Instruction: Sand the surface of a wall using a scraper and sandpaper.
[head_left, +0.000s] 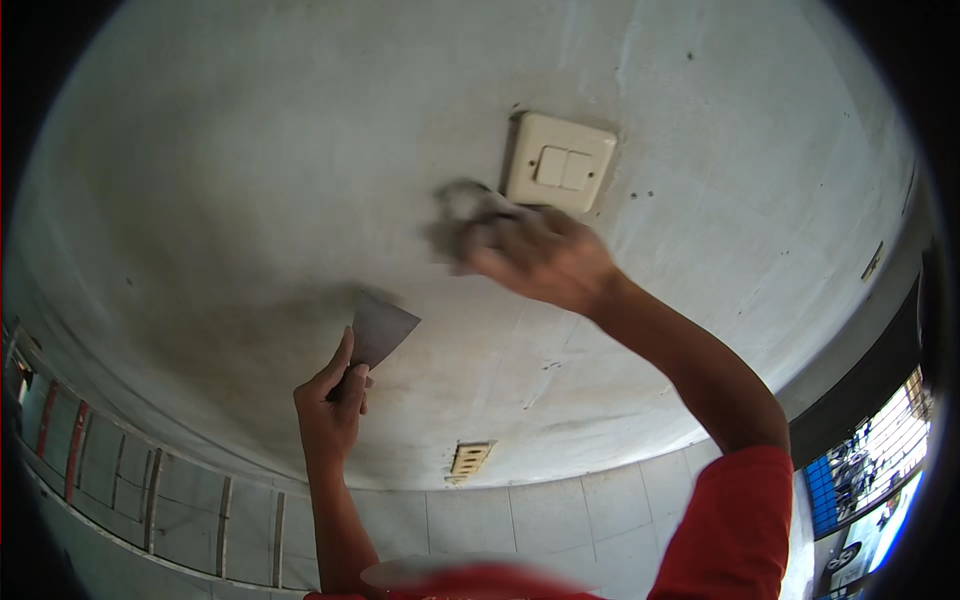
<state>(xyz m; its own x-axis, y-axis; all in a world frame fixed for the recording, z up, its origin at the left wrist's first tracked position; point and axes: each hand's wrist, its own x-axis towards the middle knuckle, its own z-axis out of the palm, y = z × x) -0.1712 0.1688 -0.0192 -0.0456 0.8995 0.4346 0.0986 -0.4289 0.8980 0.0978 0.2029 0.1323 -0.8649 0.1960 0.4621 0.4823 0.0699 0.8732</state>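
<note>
My left hand (341, 394) grips a putty knife (381, 328), its wide metal blade pointing up in front of the wall and its handle mostly covered by my fingers. Pressed near the painted wall (300, 187), my right hand (536, 255) is blurred by motion, with its fingers curled around a thin pale piece (499, 201) that I cannot identify. Just above the right hand is a cream double light switch (562, 161) with a screw on each side. The wall shows grimy, brownish patches and streaks.
A cream socket plate (471, 460) sits low on the wall above the tiled floor (469, 521). A ladder (154, 499) lies at the lower left. On the right, a small wall fitting (872, 261) and a barred opening (874, 465) appear, with a vehicle (847, 556) outside.
</note>
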